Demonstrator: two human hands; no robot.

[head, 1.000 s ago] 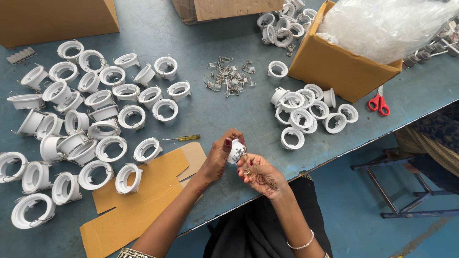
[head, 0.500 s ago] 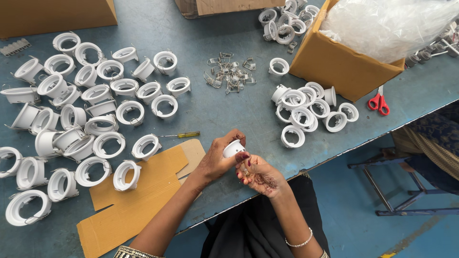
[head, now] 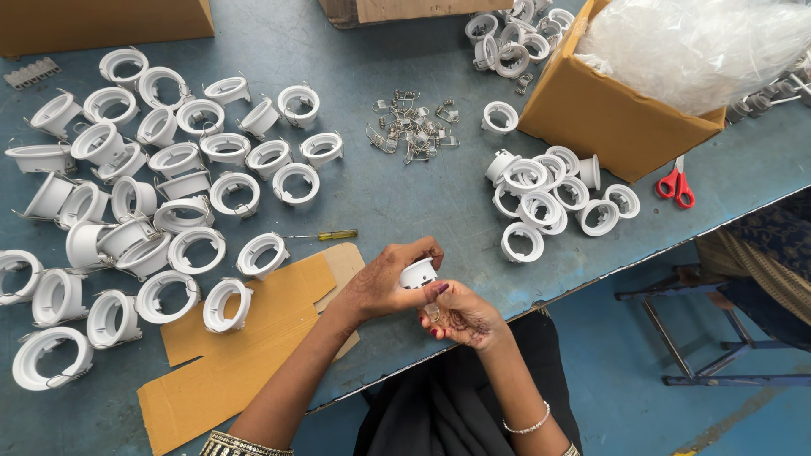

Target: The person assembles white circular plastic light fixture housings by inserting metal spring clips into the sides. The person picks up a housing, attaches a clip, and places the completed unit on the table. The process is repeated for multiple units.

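Far left to centre-left of frame: big scatter of white plastic ring housings [head: 177,160] on the blue tabletop [head: 380,203], some upright, some tipped on their sides, many touching. Small grey ridged strip [head: 32,73] upper left, just beside a cardboard box [head: 101,21] at the top-left edge.

Lower left: flattened cardboard sheet [head: 228,346] lying on the tabletop, a couple of rings resting on its upper edge. Yellow-handled screwdriver [head: 325,236] just above the sheet, lying flat.

Centre bottom: left hand [head: 384,283] curled around one white ring housing [head: 417,273], fingers closed on it, held above the tabletop's near edge. Right hand [head: 460,314] just beside and below it, fingertips pinched narrow on something small under the housing; cannot tell what. The two hands touch.

Centre top: heap of metal spring clips [head: 410,131], loose on the tabletop, well apart from the hands. Second cardboard box [head: 397,10] at the top edge.

Right of centre: single ring [head: 500,117] near the clips, then a tight cluster of rings [head: 549,198] below it. More rings [head: 511,38] piled at the top, against an open cardboard box [head: 608,118] holding crumpled clear plastic [head: 693,46].

Right: red-handled scissors [head: 676,186] on the tabletop just below that box. Metal stool frame [head: 676,338] on the blue floor, lower right.
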